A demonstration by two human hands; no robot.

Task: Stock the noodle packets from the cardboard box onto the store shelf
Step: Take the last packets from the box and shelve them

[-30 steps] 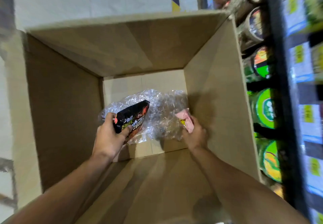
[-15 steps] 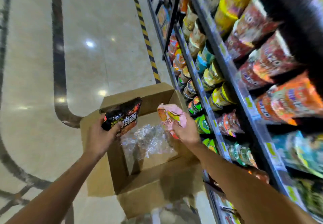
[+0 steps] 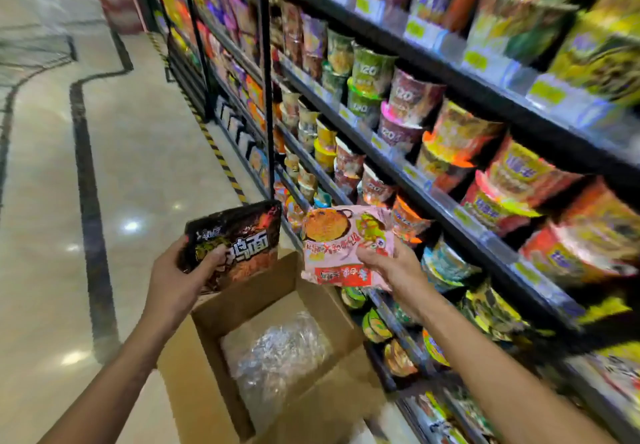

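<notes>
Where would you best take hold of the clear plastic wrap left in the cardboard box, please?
Pinch a raised crease near the middle of the clear plastic wrap, coming straight down through the open top of the cardboard box; the walls block every side, and the crumpled film offers folds to grip.

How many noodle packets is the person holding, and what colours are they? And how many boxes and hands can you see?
Black noodle packet: 1, held in the left hand
Pink noodle packet: 1, held in the right hand
Cardboard box: 1, with only clear plastic wrap showing inside
Hands: 2
Total: 2 packets, 1 box, 2 hands, 5 things
</notes>
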